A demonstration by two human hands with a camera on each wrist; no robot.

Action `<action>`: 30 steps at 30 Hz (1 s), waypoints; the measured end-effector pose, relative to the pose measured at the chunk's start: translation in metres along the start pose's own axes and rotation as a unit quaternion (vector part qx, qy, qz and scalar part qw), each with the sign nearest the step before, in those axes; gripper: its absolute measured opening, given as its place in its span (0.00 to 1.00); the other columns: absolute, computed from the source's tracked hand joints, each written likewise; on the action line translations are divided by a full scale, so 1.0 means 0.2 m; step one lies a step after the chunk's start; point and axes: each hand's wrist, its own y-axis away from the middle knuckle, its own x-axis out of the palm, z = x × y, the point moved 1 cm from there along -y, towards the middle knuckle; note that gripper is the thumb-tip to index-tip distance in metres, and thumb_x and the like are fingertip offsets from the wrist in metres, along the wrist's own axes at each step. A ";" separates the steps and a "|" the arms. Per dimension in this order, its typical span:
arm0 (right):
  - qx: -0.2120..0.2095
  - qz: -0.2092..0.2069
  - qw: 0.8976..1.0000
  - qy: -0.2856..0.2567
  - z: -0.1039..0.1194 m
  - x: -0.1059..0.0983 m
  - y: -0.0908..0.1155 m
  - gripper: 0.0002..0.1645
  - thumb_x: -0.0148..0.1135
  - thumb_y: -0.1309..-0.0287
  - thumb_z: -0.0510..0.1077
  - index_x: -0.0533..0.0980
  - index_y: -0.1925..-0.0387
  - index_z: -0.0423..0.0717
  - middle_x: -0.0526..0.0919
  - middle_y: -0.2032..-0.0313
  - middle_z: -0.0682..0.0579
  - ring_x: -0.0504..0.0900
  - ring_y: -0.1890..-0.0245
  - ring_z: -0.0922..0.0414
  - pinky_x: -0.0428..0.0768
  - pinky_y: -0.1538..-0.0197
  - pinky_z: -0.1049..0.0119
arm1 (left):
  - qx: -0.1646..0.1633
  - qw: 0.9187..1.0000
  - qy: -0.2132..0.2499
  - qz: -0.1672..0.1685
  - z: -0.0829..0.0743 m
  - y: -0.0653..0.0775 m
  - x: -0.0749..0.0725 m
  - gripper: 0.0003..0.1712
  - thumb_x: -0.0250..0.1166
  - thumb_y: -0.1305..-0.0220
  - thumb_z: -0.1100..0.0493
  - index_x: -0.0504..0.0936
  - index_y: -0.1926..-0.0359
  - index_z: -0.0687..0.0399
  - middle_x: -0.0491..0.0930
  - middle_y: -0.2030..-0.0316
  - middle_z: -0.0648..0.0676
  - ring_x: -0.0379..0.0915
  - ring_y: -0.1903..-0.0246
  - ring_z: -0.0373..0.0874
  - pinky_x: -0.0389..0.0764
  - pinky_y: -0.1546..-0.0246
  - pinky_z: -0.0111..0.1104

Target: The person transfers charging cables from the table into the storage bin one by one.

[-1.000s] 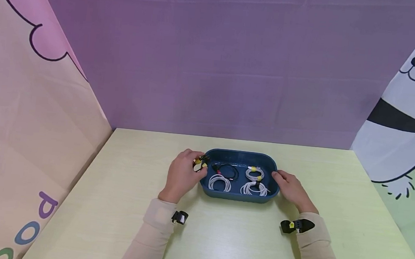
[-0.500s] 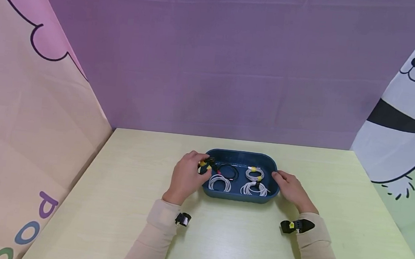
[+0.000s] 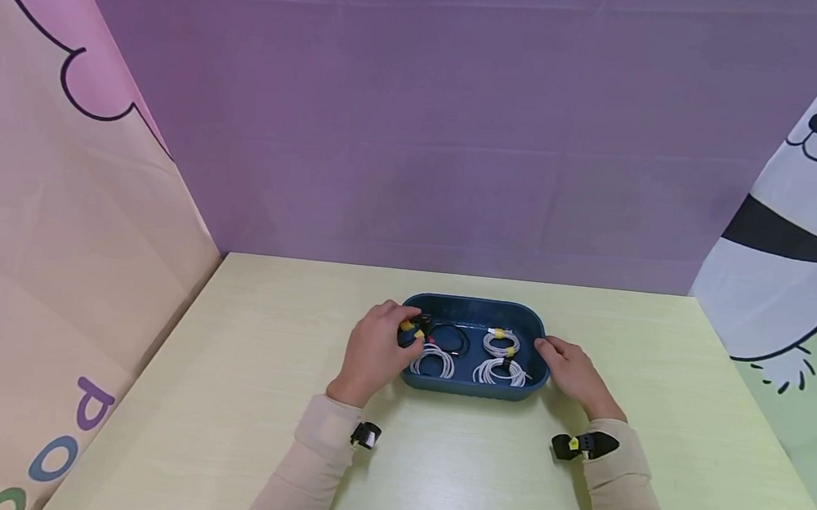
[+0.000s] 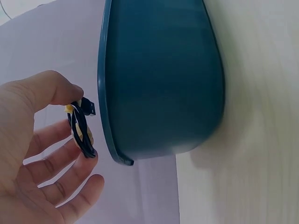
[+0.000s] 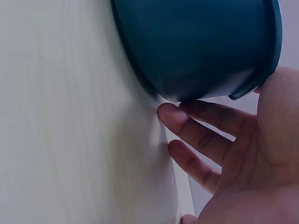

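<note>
A coiled black cable (image 4: 82, 126) with yellow ties is pinched between the thumb and fingers of my left hand (image 3: 375, 350). In the head view the cable is over the left end of a dark blue plastic bin (image 3: 469, 387); the left wrist view has it just beyond the rim. My right hand (image 3: 577, 375) holds the bin's right end, thumb at the rim and fingers against the outer wall (image 5: 201, 51). Inside the bin lie a black coiled cable (image 3: 461, 339), a white coiled cable (image 3: 432, 371) at front left, and two white coils (image 3: 501, 352) on the right.
The bin stands on a pale wooden table (image 3: 461, 474). A purple cloth backdrop (image 3: 465, 129) rises behind the table's far edge. Printed cloth panels flank it, with a panda (image 3: 781, 299) on the right one.
My left hand has moved rightward with the black cable, from the bin's left edge to over its inside. The right hand and the bin have hardly moved.
</note>
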 end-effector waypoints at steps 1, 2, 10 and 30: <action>0.000 0.000 1.000 0.000 0.00 0.00 0.00 0.42 0.37 0.21 0.62 0.61 0.25 0.33 0.64 0.27 0.30 0.59 0.25 0.31 0.59 0.26 0.35 | 0.002 1.000 0.000 0.000 0.00 0.00 0.00 0.24 0.74 0.42 0.53 0.86 0.44 0.54 0.84 0.54 0.56 0.80 0.55 0.51 0.83 0.52 0.44; 0.000 0.000 1.000 0.000 0.00 0.00 0.00 0.42 0.38 0.21 0.62 0.61 0.25 0.33 0.64 0.27 0.30 0.59 0.25 0.31 0.59 0.26 0.35 | 0.004 1.000 -0.002 0.000 -0.01 0.00 0.00 0.24 0.74 0.42 0.53 0.86 0.44 0.54 0.84 0.54 0.57 0.80 0.56 0.51 0.83 0.52 0.44; 0.000 -0.001 1.000 0.003 0.01 0.00 0.00 0.41 0.37 0.20 0.62 0.60 0.25 0.33 0.64 0.27 0.30 0.59 0.25 0.31 0.59 0.26 0.35 | 0.018 1.000 -0.006 0.001 -0.03 0.00 0.03 0.24 0.75 0.42 0.53 0.86 0.44 0.54 0.85 0.53 0.57 0.80 0.55 0.50 0.84 0.52 0.43; 0.002 0.000 1.000 0.008 0.02 0.00 0.01 0.42 0.37 0.21 0.63 0.61 0.25 0.33 0.64 0.27 0.30 0.59 0.25 0.31 0.59 0.26 0.35 | 0.041 0.999 -0.013 0.011 -0.08 -0.01 0.07 0.24 0.75 0.40 0.52 0.86 0.44 0.53 0.85 0.50 0.54 0.81 0.54 0.49 0.84 0.52 0.41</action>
